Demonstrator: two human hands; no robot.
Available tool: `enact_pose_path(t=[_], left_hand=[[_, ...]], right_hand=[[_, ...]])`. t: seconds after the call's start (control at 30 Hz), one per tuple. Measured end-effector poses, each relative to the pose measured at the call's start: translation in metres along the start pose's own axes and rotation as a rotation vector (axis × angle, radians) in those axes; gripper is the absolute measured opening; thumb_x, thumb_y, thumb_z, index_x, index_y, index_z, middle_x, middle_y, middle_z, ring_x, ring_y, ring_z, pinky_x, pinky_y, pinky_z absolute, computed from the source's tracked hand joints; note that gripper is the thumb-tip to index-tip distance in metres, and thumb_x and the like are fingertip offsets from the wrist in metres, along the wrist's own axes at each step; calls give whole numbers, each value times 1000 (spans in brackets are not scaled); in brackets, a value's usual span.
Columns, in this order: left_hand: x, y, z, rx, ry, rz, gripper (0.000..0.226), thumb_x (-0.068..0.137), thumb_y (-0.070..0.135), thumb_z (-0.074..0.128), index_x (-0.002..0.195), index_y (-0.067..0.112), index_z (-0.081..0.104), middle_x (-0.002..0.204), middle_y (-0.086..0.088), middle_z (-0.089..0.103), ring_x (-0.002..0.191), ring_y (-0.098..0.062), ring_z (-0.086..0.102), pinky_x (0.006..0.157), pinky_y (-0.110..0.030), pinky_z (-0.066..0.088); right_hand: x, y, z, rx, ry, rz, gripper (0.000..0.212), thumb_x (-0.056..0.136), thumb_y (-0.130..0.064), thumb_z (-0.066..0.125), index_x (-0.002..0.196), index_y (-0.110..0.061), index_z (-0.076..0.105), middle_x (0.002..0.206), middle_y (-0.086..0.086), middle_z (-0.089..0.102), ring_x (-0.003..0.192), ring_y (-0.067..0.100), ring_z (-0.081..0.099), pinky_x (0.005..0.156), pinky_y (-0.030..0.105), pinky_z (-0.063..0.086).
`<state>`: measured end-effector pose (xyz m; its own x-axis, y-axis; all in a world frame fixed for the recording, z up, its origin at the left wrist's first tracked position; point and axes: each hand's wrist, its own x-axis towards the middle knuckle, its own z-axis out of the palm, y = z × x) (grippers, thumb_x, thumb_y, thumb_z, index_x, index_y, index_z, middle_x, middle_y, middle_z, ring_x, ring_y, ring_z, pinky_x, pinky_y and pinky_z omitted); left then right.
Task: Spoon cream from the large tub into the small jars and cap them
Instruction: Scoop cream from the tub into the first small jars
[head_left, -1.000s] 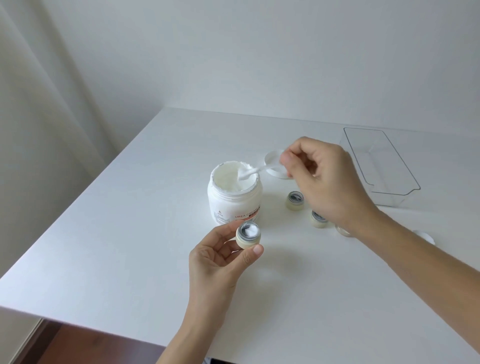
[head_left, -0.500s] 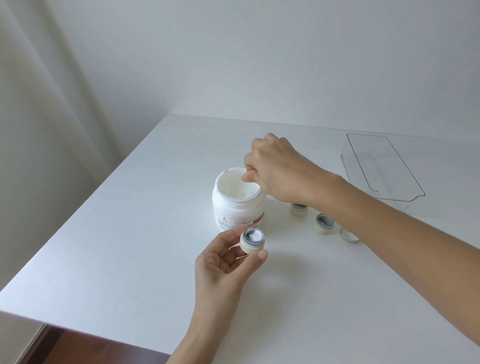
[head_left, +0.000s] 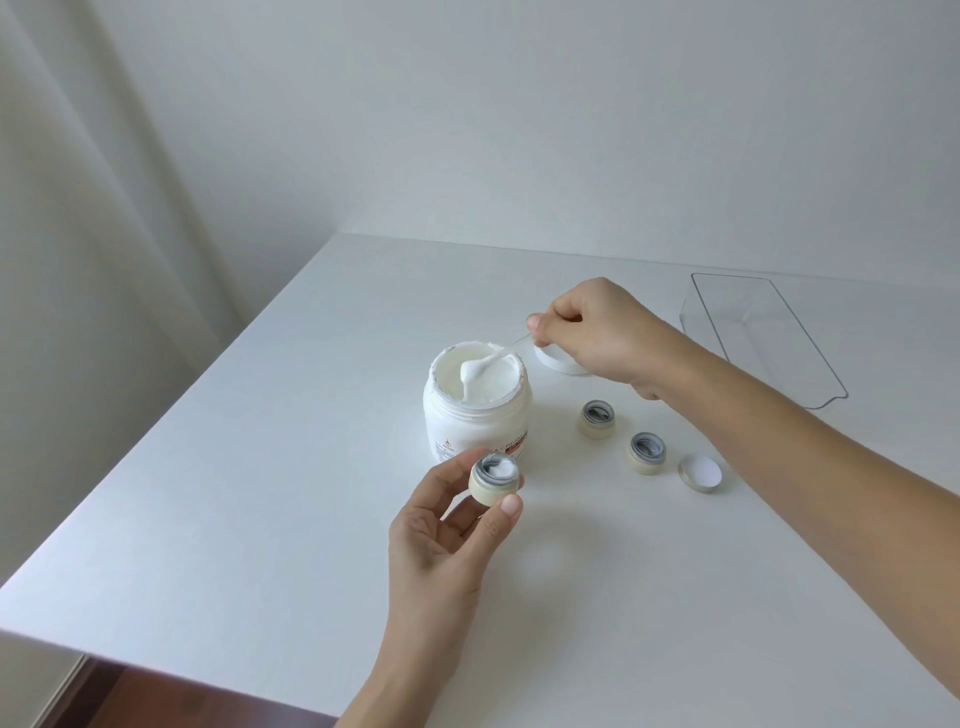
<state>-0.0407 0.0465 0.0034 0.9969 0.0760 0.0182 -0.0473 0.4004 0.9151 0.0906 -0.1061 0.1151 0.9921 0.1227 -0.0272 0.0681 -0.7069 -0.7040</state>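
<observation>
The large white cream tub (head_left: 477, 415) stands open on the white table (head_left: 260, 493). My right hand (head_left: 597, 330) pinches a small clear spoon (head_left: 485, 366) whose tip carries a blob of cream just above the tub's mouth. In front of the tub, my left hand (head_left: 447, 535) holds a small cream-coloured jar (head_left: 494, 479) off the table; it is open and partly filled with cream. Two more open small jars (head_left: 596, 420) (head_left: 647, 453) stand to the right of the tub. One small cap (head_left: 700, 471) lies upside down beside them.
The tub's white lid (head_left: 558, 361) lies behind the tub, partly under my right hand. A clear plastic tray (head_left: 769, 338) sits at the back right. A curtain hangs at the left. The table's front edge is near the bottom left.
My right hand was low over the tub with the spoon in the cream. It has drawn back to the right and lifted the spoon out loaded with cream. The left hand kept the jar still.
</observation>
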Motion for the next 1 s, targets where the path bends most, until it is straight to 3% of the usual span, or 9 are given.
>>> enact_pose_path(t=[0.1,0.17,0.23,0.47,0.53,0.63,0.7,0.9,1.0], left_hand=[[1,-1,-2,-10,17,8,39,75,6,76,112,11,65,110,-6,76,102,-24,73,78,-18,55],[1,-2,-2,-8,17,12,36,75,6,76,109,10,65,109,-8,76,103,-24,73,78,-18,55],[2,-3,-3,-11,10,11,36,76,6,76,110,9,65,108,-8,76,104,-24,72,79,-17,54],[3,-4,-5,-48,1,5,38,79,9,75,116,9,65,114,-8,75,110,-26,69,85,-21,54],[3,-3,-5,-56,-5,3,43,77,14,78,117,9,66,115,-9,74,111,-26,69,86,-22,54],[3,-2,-4,-72,-14,2,46,73,19,79,117,12,67,115,-7,75,110,-27,69,89,-25,54],[2,-2,-4,-73,-27,-3,46,74,19,78,118,13,67,114,-7,75,112,-28,69,92,-26,53],[2,1,-2,-83,-32,-17,41,74,21,79,114,18,70,113,-7,76,113,-29,68,97,-34,52],[2,1,-1,-73,-30,-20,38,73,23,79,110,20,73,110,-7,77,111,-28,69,99,-41,46]], right_hand=[[1,4,-3,109,-26,63,28,95,-31,55,76,-15,67,68,-14,57,63,-4,49,54,15,34],[1,7,-5,199,-62,98,22,94,-31,56,82,-17,68,84,-12,60,81,2,51,69,20,35],[-2,9,-8,250,-85,114,20,93,-31,58,83,-17,68,89,-10,62,77,1,49,74,23,35],[-35,12,-14,294,-134,105,25,91,-33,60,70,-21,68,69,-16,60,60,-1,49,61,16,35],[-45,15,-11,235,-122,115,29,91,-38,59,69,-21,68,70,-5,55,60,13,45,68,24,33],[-58,16,-5,172,-101,79,31,92,-38,57,68,-20,66,68,7,41,47,12,33,51,21,31],[-63,18,-2,149,-77,31,33,93,-33,56,65,-18,63,58,2,36,36,7,24,38,17,24],[-64,28,0,81,49,-29,33,93,-30,56,69,-8,61,37,-14,43,33,7,33,40,14,26],[-69,27,0,120,154,-102,30,93,-28,57,70,-10,62,46,-19,50,38,6,41,40,12,28]])
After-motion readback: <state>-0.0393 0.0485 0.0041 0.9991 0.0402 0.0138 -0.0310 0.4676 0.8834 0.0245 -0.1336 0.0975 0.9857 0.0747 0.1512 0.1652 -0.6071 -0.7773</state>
